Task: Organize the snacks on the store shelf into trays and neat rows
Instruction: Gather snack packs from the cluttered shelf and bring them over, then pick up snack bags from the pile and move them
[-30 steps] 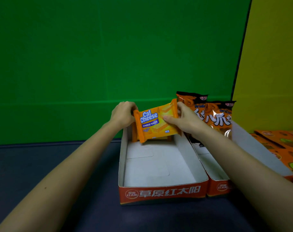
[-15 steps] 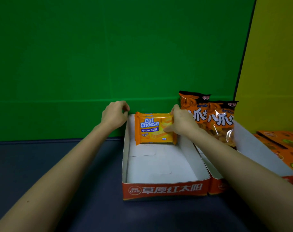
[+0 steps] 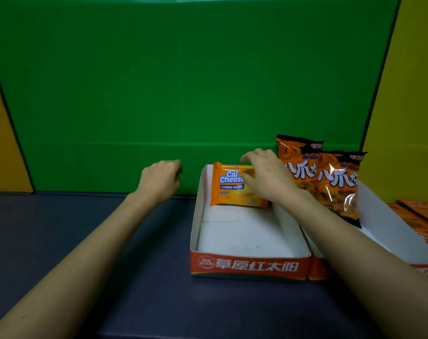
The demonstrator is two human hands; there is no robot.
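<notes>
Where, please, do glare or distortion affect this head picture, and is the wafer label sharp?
Head view: white glare streaks the front orange snack bag; head view: the Cal Cheese wafer pack prints sharp; head view: side seams of the green wall lean inward, suggesting wide-angle distortion.

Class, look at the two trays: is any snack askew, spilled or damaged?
Nothing spilled or torn. The wafer packet leans slightly askew at the back of the left tray, with the right hand touching it.
</notes>
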